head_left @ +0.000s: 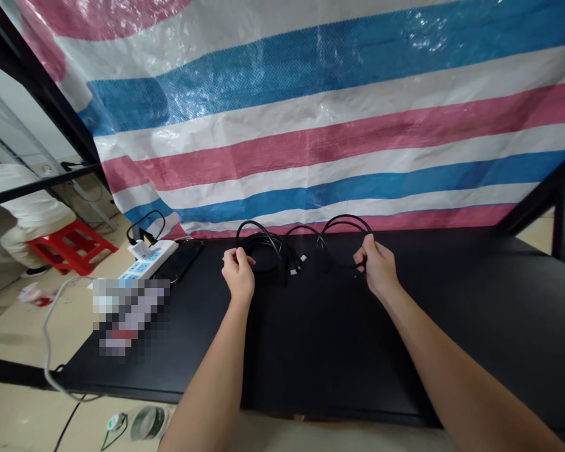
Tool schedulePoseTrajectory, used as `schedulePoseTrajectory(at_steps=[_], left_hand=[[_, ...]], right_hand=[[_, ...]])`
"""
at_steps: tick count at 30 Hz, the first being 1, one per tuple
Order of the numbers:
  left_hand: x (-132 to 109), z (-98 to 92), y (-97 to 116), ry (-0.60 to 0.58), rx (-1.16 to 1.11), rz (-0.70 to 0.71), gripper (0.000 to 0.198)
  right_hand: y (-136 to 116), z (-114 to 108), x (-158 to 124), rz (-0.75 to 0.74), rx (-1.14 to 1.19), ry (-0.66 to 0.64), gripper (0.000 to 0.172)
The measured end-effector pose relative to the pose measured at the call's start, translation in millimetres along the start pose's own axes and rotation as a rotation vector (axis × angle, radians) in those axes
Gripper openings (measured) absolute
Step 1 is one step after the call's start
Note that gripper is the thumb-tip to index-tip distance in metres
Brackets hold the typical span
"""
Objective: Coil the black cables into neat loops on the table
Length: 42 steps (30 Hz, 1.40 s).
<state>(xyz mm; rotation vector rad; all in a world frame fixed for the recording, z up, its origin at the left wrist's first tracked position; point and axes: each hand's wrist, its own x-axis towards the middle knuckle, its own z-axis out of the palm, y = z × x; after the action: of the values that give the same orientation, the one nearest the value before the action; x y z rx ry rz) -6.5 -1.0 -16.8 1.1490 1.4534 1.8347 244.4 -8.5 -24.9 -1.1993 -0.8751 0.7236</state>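
While the left hand point(238, 274) and right hand point(379, 267) pinched loops of the black coiled cable bundle point(263, 254) in curled fingers, its plugs point(292, 267) sat tangled, unsorted, on the matte black tabletop point(339, 339).

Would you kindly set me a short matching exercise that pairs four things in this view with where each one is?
Things:
1 left hand
2 white power strip
3 red plastic stool
4 striped tarpaulin

Places:
A on the floor, left of the table
B hanging behind the table
C gripping a black cable
D on the rear left of the black table

Pairs: 1-C, 2-D, 3-A, 4-B
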Motion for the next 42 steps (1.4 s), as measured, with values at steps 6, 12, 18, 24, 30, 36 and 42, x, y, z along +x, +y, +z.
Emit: schedulePoseTrajectory(at_steps=[6,12,18,24,30,36,42], left_hand=[[-10.1,7.3,12.5,-0.098,-0.196,-0.015,0.032],[-12.0,7.5,13.0,-0.195,-0.266,-0.062,0.035],[-9.3,6.7,13.2,-0.415,-0.196,-0.045,0.028],[-12.8,9.7,11.5,-0.58,-0.146,-0.065,0.029],[-21.9,23.5,8.6,-0.455,-0.306,-0.245,0.019],[-32.5,33.0,17.3,-0.34,-0.513,-0.514,0.021],[-32.7,35.3,23.9,-0.175,-0.686,-0.66,0.021]], right_hand=[[3.8,5.5,-7.8,-0.164,-0.164,0.056,0.059],[-2.0,5.8,-11.8,-0.159,-0.332,0.248,0.041],[-10.3,3.4,-4.0,-0.001,0.01,0.224,0.04],[-26.8,4.4,-13.3,0.099,0.285,-0.283,0.058],[-30.6,10.9,-27.7,0.157,0.346,-0.53,0.069],[-23.0,27.1,-41.5,0.208,0.384,-0.586,0.061],[0.0,37.3,-39.5,0.186,0.073,-0.254,0.045]])
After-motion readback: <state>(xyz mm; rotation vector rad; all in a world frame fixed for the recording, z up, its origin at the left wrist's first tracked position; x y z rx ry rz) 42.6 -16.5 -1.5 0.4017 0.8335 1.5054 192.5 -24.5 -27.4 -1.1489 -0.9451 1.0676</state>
